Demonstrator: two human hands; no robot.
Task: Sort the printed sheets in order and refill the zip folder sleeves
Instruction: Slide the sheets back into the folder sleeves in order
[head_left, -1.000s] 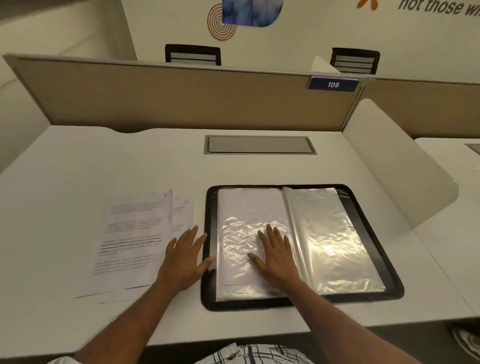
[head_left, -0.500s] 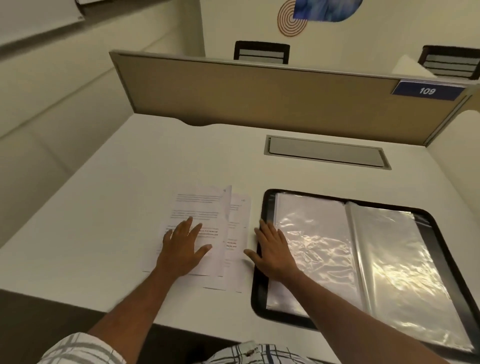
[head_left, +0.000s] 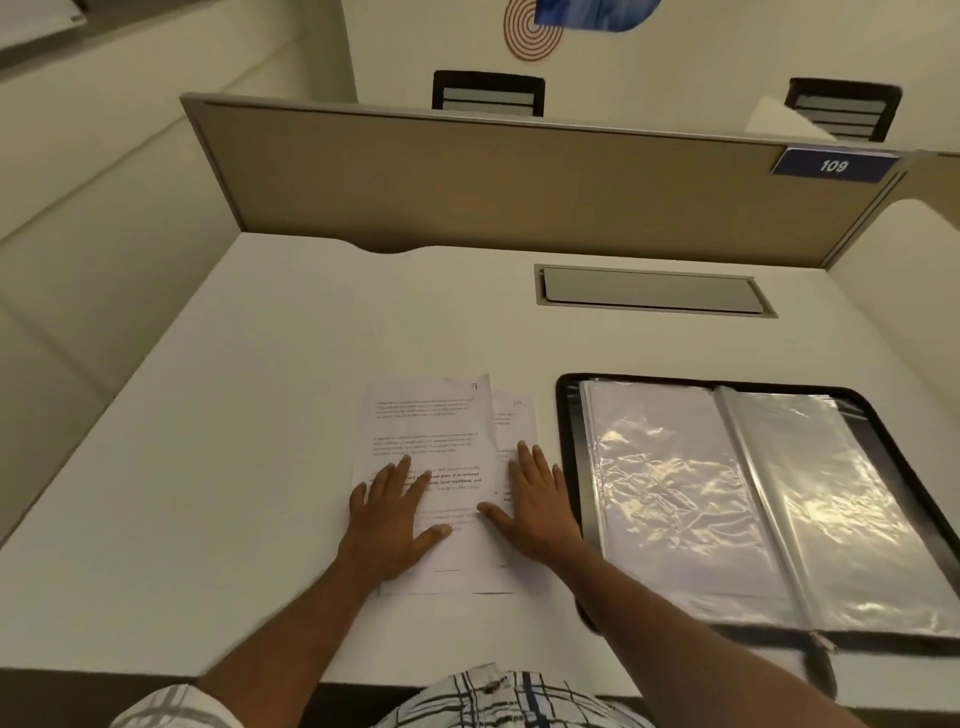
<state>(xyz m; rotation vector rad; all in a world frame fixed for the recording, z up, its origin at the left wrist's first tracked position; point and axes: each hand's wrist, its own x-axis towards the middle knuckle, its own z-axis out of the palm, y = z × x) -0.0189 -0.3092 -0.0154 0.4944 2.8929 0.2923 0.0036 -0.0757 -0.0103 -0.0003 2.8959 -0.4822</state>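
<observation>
Two printed sheets lie overlapped on the white desk. The top sheet (head_left: 431, 431) bears a handwritten 9 at its corner; the sheet under it (head_left: 514, 421) shows a 10 and sticks out to the right. My left hand (head_left: 392, 512) rests flat on the top sheet with fingers spread. My right hand (head_left: 535, 499) lies flat on the right-hand sheet, thumb reaching onto the top one. To the right, the black zip folder (head_left: 563, 415) lies open, its clear plastic sleeves (head_left: 670, 488) spread over both halves.
A grey cable hatch (head_left: 652, 291) is set into the desk behind the folder. A tan partition (head_left: 467, 176) with a blue "109" tag (head_left: 834, 165) closes the back. The desk's left edge drops off beside a wall.
My right hand left the folder's sleeve and moved left onto the papers. My left hand shifted from the sheets' right edge onto the top sheet. The view swung left.
</observation>
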